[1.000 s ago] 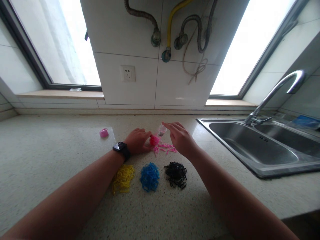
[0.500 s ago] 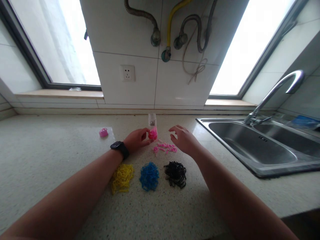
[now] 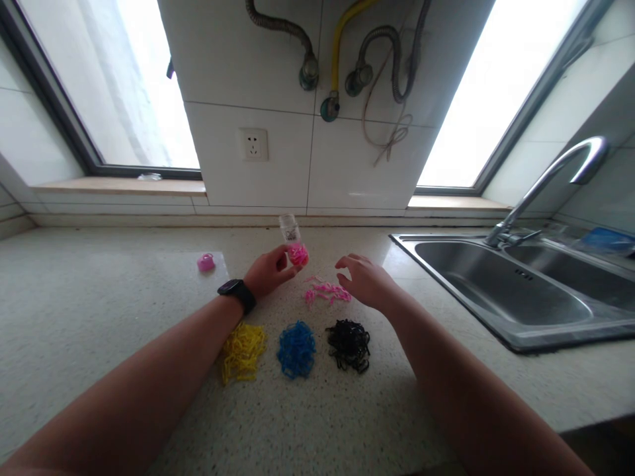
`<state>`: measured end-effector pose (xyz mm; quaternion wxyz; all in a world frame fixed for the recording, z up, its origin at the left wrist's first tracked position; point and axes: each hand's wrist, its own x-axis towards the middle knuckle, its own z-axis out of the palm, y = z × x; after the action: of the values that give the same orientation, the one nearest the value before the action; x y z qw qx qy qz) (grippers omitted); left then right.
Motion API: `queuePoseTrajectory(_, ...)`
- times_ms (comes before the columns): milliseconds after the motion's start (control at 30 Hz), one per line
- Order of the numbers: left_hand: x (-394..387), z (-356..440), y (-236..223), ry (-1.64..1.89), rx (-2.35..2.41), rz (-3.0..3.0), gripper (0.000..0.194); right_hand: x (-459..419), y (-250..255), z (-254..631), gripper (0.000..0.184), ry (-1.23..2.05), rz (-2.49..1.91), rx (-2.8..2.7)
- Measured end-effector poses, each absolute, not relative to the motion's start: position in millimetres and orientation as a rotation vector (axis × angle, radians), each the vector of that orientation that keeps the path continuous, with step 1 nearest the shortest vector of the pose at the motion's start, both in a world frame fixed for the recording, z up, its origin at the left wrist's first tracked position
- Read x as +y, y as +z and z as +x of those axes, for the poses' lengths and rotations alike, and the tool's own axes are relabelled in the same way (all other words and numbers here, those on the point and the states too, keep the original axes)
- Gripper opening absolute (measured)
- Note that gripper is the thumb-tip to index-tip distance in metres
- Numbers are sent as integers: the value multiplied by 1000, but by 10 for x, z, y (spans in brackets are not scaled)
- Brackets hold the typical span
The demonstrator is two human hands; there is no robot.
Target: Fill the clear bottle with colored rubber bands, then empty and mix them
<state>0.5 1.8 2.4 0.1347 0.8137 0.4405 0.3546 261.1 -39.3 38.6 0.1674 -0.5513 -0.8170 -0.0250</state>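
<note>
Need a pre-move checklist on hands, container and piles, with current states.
1. Left hand has the clear container: ok, fingers at its pink-filled end.
2. Container upright: not ok, it leans.
3. Right hand free: ok, nothing seen in it.
4. Counter free of loose pink strands: not ok, some lie between the hands.
5. Yellow, blue and black piles apart: ok.
6. Container's far end open: cannot tell, too small.
</note>
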Motion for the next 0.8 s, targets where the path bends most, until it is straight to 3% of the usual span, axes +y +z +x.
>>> queuePoseTrajectory(600,30,2,11,997,1497,2439,48,-417,379,2656,33,-10,-1820,-2497)
queuePoseTrajectory(800,86,-23,-59,915,1526,2445,48,-405,364,2727,37,94,-1683,-2602)
